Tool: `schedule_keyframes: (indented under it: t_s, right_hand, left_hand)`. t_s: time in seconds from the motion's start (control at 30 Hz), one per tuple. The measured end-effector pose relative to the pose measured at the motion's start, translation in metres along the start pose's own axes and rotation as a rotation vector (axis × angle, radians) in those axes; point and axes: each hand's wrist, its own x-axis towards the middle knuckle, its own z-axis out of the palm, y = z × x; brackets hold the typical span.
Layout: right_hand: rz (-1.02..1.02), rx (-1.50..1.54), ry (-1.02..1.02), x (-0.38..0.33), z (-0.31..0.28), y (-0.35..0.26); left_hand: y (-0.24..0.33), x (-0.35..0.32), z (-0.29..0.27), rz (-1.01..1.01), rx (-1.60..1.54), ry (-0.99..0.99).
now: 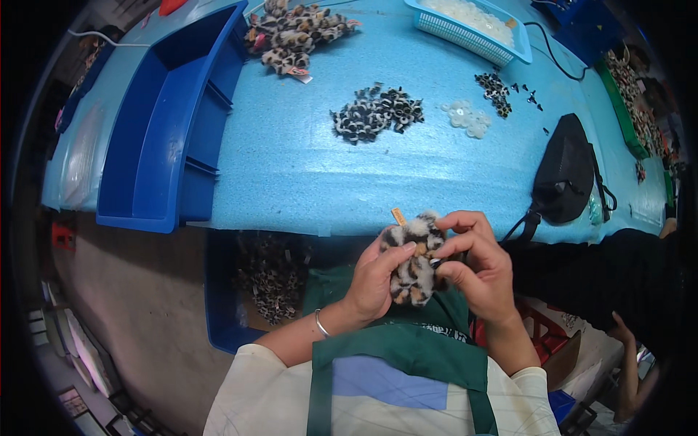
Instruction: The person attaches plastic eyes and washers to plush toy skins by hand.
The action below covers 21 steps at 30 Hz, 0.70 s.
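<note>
In front of my apron, just off the table's near edge, a small spotted plush toy in cream, black and tan is in my left hand. My left thumb presses across its front, and an orange tag sticks up from its top. The fingers of my right hand curl at the toy's right side. Between right thumb and fingertips, against the fur, shows a small shiny black piece; its exact shape is too small to tell.
On the blue-covered table lie a pile of black-and-white pieces, translucent discs, small dark parts and spotted plush toys. Around them are an empty blue bin, a blue basket and a black bag. Another person's arm shows at right.
</note>
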Motion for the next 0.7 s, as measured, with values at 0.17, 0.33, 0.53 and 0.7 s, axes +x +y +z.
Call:
schedule_keyframes:
  t_s: [0.17,0.33,0.53,0.7]
  right_hand:
    - [0.077,0.038,0.077,-0.014,-0.006,0.015]
    - [0.081,0.24,0.13,-0.019,-0.01,0.018]
    - [0.135,0.262,0.141,-0.021,-0.01,0.02]
    - [0.134,0.342,0.178,-0.023,-0.006,0.032]
  left_hand:
    - [-0.005,0.002,0.011,-0.051,0.064,-0.065]
    - [-0.013,0.003,0.008,0.023,0.257,-0.048]
    - [-0.015,-0.001,0.017,0.218,0.527,-0.043]
    - [-0.018,0.004,0.011,0.5,0.791,-0.065]
